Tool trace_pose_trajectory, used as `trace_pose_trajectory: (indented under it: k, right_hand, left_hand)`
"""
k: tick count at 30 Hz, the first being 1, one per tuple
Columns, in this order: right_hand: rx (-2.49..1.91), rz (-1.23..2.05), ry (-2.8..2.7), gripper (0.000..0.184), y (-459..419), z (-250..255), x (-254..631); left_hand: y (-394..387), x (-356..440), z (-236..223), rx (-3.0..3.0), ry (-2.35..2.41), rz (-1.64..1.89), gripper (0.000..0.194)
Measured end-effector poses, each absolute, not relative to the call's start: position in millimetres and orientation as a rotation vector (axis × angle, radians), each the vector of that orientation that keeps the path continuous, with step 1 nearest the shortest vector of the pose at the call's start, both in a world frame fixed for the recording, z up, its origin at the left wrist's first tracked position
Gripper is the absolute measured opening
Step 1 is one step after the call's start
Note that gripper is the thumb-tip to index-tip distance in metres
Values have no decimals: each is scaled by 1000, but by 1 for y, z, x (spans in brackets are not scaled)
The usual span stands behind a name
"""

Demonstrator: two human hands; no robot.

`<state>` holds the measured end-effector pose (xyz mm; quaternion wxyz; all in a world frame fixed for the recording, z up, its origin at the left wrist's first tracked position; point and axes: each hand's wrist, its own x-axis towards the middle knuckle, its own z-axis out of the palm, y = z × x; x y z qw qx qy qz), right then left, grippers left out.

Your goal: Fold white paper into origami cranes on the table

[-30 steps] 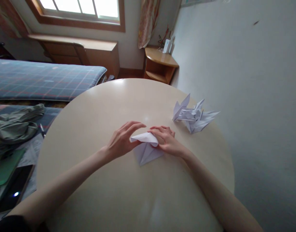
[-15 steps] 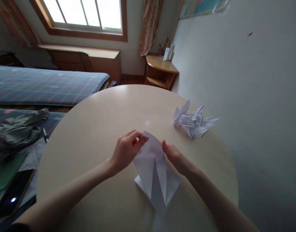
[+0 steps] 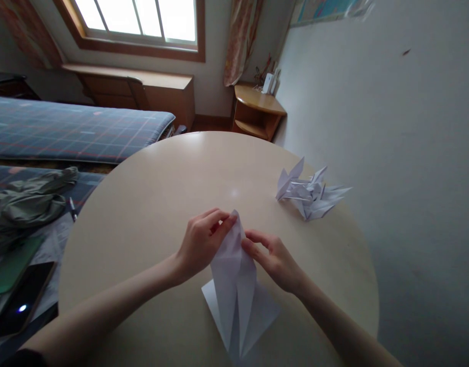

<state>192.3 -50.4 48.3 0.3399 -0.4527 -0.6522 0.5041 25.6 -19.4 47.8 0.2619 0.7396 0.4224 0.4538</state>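
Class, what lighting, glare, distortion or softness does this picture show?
Head view: the window is blown out white; head view: glare on the round table and phone; head view: edges look stretched, folds in the paper slightly soft.

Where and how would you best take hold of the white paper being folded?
I would pinch the paper at its far tip, with the left hand coming from the left, since it narrows there, while its nearer end parts along a slit.
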Motion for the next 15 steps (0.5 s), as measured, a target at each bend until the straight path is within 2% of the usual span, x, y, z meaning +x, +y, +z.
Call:
trace_pose_trajectory:
  k: [3,8,15]
  right_hand:
    - [-1173,1321,-1721,34,-53,50,190]
    - [-1128,1549,-1569,35,-52,44,192]
    - [-1147,1651,-1446,36,-51,43,193]
  left_hand:
    - [-20,25,50,1973,1118,1222,27]
    - [-17,22,48,1832,1085,1157,33]
    - [-16,23,48,1358,981,1057,25]
